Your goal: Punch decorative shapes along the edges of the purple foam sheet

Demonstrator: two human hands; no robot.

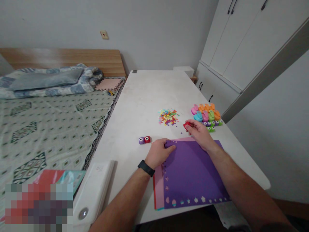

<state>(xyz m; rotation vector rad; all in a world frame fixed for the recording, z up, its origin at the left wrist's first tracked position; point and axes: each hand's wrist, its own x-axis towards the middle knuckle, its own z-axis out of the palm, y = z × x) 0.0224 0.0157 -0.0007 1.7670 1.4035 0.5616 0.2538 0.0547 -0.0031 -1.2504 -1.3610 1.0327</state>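
My left hand [161, 151] grips the top left corner of a purple sheet of paper [193, 170], thumb on top and the other fingers partly hidden. Small shapes such as stars, flowers and hearts are cut along the sheet's left and bottom edges. Between the thumb and fingers of my right hand [198, 131] is a small red craft punch [186, 126], held just beyond the sheet's top edge. Pink paper [159, 187] with red and blue edges lies beneath the purple sheet. A purple punch [141, 140] and another red punch [147, 139] stand left of the paper.
A pile of coloured paper cutouts [168, 117] lies mid-table. Several colourful punches [205, 115] stand in rows at the right. A long white device [95, 190] sits at the table's left front edge. Beyond are a bed [60, 129] on the left and white cabinets [231, 42] on the right.
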